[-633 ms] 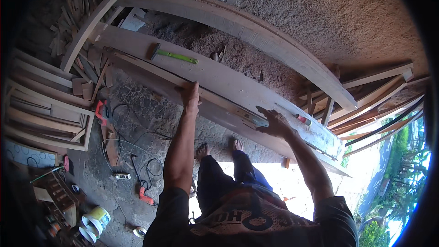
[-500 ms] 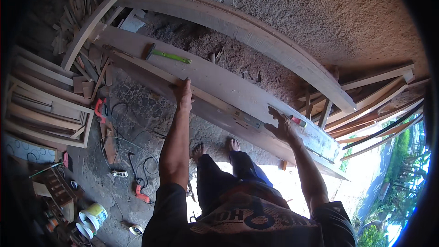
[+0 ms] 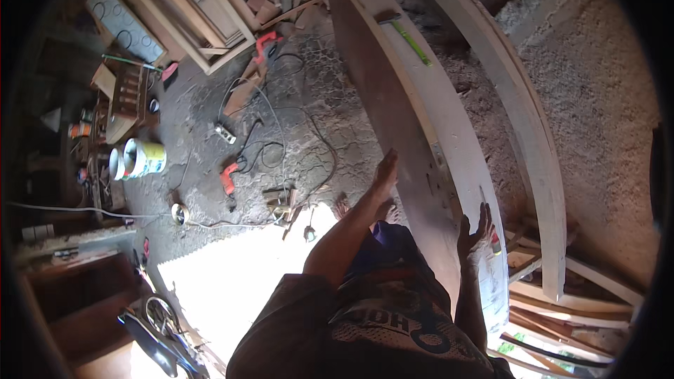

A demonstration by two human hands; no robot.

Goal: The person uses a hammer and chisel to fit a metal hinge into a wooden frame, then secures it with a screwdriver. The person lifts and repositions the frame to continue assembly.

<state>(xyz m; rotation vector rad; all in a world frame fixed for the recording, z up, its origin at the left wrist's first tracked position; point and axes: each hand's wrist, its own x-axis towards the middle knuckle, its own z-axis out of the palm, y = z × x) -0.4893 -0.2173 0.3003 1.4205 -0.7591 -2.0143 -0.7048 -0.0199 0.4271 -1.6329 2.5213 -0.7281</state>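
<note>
A long workpiece of wooden boards stretches in front of me, with a brown face (image 3: 379, 91) on the near side and a paler top (image 3: 449, 98). A narrow wooden edge (image 3: 404, 77) runs between them. Beside the brown face is my left hand (image 3: 385, 174), seen edge-on with fingers extended; contact is unclear. My right hand (image 3: 476, 237) is spread open over the pale top near its lower end, holding nothing. Next to it lies a small red-and-yellow object (image 3: 496, 244). Farther up rests a green-handled tool (image 3: 412, 43) with a dark crosswise head.
A thick curved beam (image 3: 516, 77) stands beyond the workpiece. On the floor at left lie two red power tools (image 3: 228, 178) (image 3: 265, 48), loose cables and a power strip (image 3: 225, 133). Buckets (image 3: 145, 158), wooden frames (image 3: 189, 7) and a bicycle (image 3: 163, 319) are farther off.
The view has swung to the left, so the workpiece now runs steeply down the right half. My left hand has come off the narrow wooden edge. My right hand stays over the pale top.
</note>
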